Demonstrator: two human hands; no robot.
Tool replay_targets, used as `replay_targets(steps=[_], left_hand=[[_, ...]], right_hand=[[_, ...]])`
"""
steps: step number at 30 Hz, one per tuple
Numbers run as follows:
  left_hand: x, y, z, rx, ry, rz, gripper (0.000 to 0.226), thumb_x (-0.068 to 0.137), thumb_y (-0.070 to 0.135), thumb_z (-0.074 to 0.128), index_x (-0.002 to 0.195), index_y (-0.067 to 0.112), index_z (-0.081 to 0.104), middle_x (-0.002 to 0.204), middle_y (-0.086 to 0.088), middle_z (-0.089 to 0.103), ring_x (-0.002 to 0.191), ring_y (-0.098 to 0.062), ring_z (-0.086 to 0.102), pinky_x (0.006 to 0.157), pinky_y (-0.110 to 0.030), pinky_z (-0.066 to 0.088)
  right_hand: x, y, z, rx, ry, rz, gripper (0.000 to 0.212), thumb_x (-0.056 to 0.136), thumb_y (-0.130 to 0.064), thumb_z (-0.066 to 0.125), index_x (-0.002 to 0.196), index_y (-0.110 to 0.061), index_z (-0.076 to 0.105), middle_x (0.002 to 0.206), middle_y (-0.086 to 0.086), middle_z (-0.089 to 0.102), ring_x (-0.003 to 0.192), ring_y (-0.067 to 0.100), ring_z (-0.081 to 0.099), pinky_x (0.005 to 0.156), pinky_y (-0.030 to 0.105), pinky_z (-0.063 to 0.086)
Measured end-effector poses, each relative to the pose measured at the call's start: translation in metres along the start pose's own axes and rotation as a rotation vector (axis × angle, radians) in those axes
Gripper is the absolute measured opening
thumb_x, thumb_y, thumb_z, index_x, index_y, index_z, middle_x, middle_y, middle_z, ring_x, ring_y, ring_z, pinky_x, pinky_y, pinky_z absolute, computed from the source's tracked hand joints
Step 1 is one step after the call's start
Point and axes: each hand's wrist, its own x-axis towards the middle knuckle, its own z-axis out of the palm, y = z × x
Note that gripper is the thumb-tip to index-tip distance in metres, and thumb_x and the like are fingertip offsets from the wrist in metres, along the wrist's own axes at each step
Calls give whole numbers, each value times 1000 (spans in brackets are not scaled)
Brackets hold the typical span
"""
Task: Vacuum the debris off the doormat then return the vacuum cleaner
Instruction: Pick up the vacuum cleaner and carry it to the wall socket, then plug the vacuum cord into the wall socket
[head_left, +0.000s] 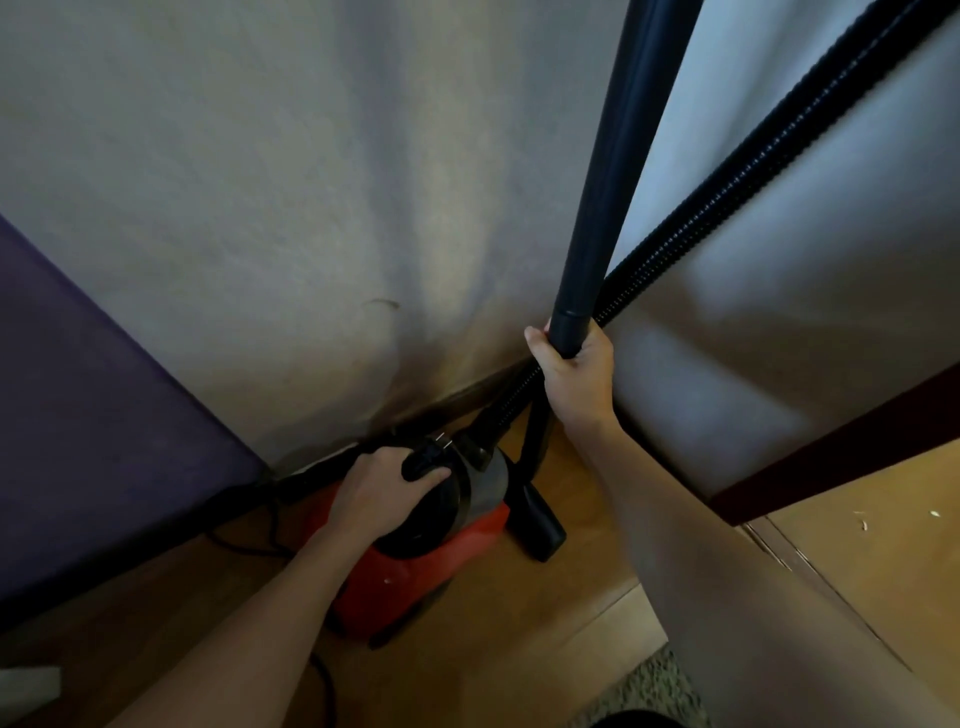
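A red and black vacuum cleaner (415, 566) stands on the wooden floor in a corner against the wall. My left hand (382, 493) grips the black handle on its top. My right hand (574, 376) is closed around the black wand tube (618, 171), which rises upright to the top edge. The ribbed black hose (769, 150) runs from the vacuum up to the top right. The black floor nozzle (540, 525) rests on the floor just right of the vacuum body. A corner of the doormat (649, 686) shows at the bottom edge.
A purple surface (93, 415) fills the left side, close to the vacuum. A wall corner with dark trim (831, 467) juts out on the right. The black power cord (249, 545) trails on the floor. Small white debris bits (865, 525) lie on the floor at right.
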Motion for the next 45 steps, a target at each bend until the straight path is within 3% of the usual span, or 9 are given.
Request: replay_targets(steps=[6,11,19,24,27,31,36,40,45], left_hand=[[7,10,5,39,-13,25,33,88,56,62,79,25,67,74,10,62,71,-11,56,52,-21,36],[18,21,15,51,-31,16,31,87,57,62,85,27,68,82,5,68,78,-17,65,60,-27,44],[20,20,18,45,-30,18,27,87,58,62,78,32,62,81,6,67,75,-15,64,58,-27,44],[19,24,17,27,-10,60,27,88,58,61,72,36,58,71,16,59,68,-8,55,52,-19,36],[20,22,18,28,2,56,30,88,60,59,72,35,60,75,12,64,69,-10,58,55,-24,39],[18,22,19,26,13,47,32,87,63,57,73,35,61,75,13,64,70,-10,59,52,-22,38],[14,20,21,13,72,44,37,85,65,58,100,32,60,92,11,66,84,-12,63,58,-24,44],[13,23,22,21,141,76,43,83,68,57,111,34,55,109,11,57,101,-13,60,77,-35,55],[20,41,20,43,190,73,41,84,61,62,109,29,65,106,10,53,101,-15,60,78,-32,53]], right_hand=[[18,9,-8,-6,44,-15,20,95,-10,71,83,-14,55,73,-6,52,69,6,54,69,19,49],[30,18,-21,-19,57,15,26,96,-9,70,80,-21,54,67,-19,53,67,-1,54,67,12,47],[38,28,-21,-54,13,-26,22,95,-15,72,83,-19,54,70,-17,53,69,0,55,71,19,48],[43,33,-23,-72,0,-30,22,95,-15,73,84,-20,54,68,-26,56,70,-3,56,72,17,47],[40,32,-23,-77,4,-35,20,95,-16,73,87,-19,55,74,-18,56,72,-2,58,75,20,48],[36,30,-27,-160,-2,-25,20,93,-26,76,95,-15,59,81,0,59,78,12,62,74,25,52],[27,26,-40,-241,-45,7,28,90,-34,79,107,-22,61,92,-8,65,92,6,65,78,23,54],[11,9,-51,-267,13,28,39,87,-30,82,116,-26,56,104,-15,64,97,2,63,78,15,49],[-23,-6,-55,-250,179,57,51,85,-32,84,125,-21,55,117,-3,63,105,15,62,87,34,56]])
